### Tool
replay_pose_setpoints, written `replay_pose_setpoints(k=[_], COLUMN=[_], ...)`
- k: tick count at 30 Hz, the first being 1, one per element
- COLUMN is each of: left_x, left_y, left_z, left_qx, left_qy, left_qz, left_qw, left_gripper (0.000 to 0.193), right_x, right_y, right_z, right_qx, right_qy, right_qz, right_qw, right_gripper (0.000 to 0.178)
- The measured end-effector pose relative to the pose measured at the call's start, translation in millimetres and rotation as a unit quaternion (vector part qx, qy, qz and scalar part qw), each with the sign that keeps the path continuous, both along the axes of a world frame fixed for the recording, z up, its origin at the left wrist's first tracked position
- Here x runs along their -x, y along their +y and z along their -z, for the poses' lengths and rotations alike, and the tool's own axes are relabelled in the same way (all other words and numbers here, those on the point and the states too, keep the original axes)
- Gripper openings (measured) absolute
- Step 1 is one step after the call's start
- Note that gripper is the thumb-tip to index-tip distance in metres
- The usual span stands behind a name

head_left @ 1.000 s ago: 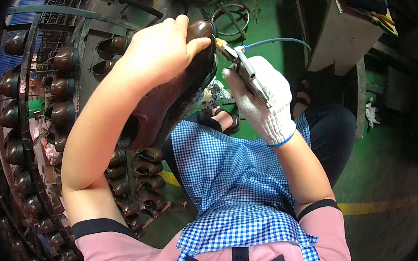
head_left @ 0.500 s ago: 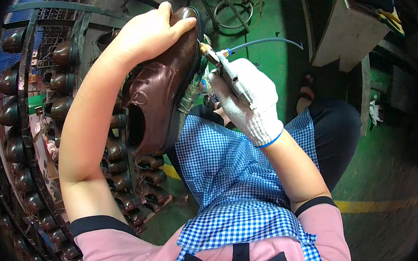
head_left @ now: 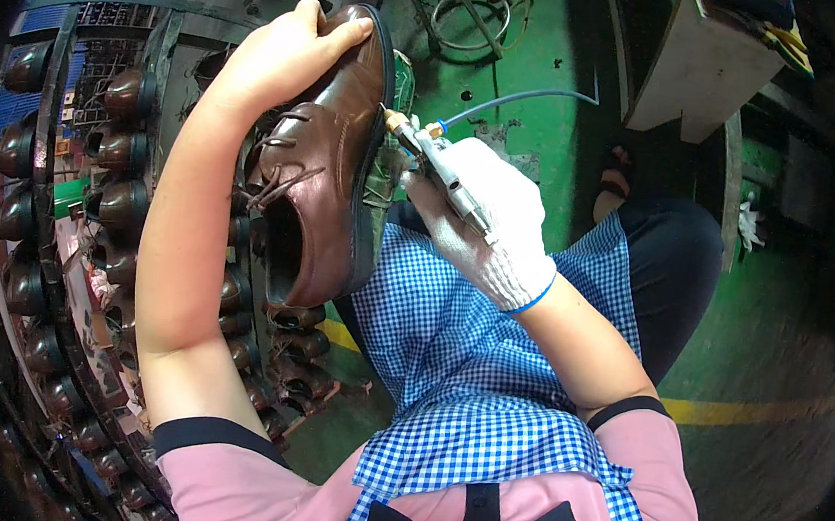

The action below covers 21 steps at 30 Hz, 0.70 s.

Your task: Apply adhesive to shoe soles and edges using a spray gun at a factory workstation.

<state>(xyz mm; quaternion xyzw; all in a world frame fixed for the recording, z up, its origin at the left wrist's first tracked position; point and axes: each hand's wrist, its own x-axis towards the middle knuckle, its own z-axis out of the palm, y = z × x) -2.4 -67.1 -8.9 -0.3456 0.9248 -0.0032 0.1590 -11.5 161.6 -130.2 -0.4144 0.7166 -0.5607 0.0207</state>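
Note:
A brown lace-up leather shoe [head_left: 331, 167] with a dark sole is held up in front of me, its toe pointing away. My left hand [head_left: 302, 54], bare, grips it around the toe, with the thumb on the upper. In my right hand [head_left: 492, 213], which wears a white knit glove with a blue cuff edge, sits a small metal spray gun [head_left: 446, 168] with a brass nozzle. The nozzle tip is close to the sole edge at the shoe's right side. A thin grey-blue air hose [head_left: 524, 97] runs from the gun to the upper right.
Dark metal racks [head_left: 49, 125] with several rows of brown shoes stand on the left. A coiled hose [head_left: 469, 19] lies on the green floor ahead. At the upper right is a pale cabinet [head_left: 698, 66]. A yellow line [head_left: 765, 410] crosses the floor at right.
The shoe has turned slightly, showing more of its lacing and opening, with its toe shifted left. The spray gun and right hand have moved a little down and left.

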Motion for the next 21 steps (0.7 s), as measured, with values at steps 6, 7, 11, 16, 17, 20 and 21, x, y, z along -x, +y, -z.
replay_pose_setpoints(k=[6, 7, 11, 16, 17, 20, 21], left_x=[-9, -12, -19, -26, -28, -35, -38], left_y=[-13, -15, -23, -25, -27, -36, -40], left_z=[3, 4, 5, 5, 6, 9, 10], left_qx=[-0.012, -0.016, -0.025, -0.059, -0.059, -0.060, -0.066], left_qy=[0.021, 0.027, 0.035, 0.073, 0.072, 0.081, 0.086], left_qz=[-0.037, -0.043, -0.055, -0.061, -0.062, -0.063, -0.059], left_qw=[0.999, 0.999, 0.998, 0.994, 0.994, 0.993, 0.992], left_gripper=[0.081, 0.082, 0.083, 0.082, 0.082, 0.082, 0.082], right_x=[-10, -12, -20, -24, -27, -34, -36], right_y=[5, 7, 7, 20, 21, 26, 27], right_z=[2, 1, 5, 4, 4, 3, 3], right_qx=[0.059, 0.055, 0.061, -0.041, -0.042, -0.016, -0.007], right_qy=[-0.007, -0.014, -0.005, -0.017, -0.018, -0.029, -0.032], right_qz=[-0.022, -0.029, -0.024, -0.104, -0.105, -0.099, -0.097], right_qw=[0.998, 0.998, 0.998, 0.994, 0.993, 0.995, 0.995], right_gripper=[0.019, 0.020, 0.018, 0.029, 0.029, 0.026, 0.025])
